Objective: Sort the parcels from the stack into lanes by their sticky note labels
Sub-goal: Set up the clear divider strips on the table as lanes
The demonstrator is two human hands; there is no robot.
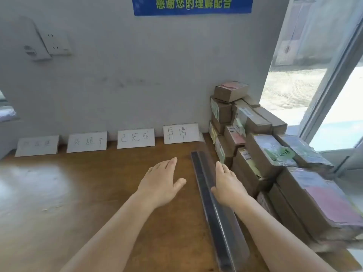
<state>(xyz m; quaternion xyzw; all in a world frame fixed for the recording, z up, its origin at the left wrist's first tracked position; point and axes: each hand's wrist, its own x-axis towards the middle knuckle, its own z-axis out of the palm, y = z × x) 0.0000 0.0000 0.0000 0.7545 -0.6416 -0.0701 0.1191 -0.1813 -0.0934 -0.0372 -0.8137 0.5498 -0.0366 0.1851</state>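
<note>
A stack of brown cardboard parcels (261, 154) with pink, green and yellow sticky notes fills the table's right side against the wall. Along the back wall lean several white lane cards with handwriting, among them one at the far left (37, 145) and one at the far right (181, 133). My left hand (162, 183) hovers flat over the wooden table (78, 193) with straight fingers and holds nothing. My right hand (228, 183) is held edge-on, fingers straight, between a dark strip (214, 209) and the parcels, and holds nothing.
The dark strip runs from the far-right card toward the table's front edge and divides off the parcel area. A window (314, 85) stands to the right. A wall socket (57, 44) and a blue sign (192, 4) are on the wall.
</note>
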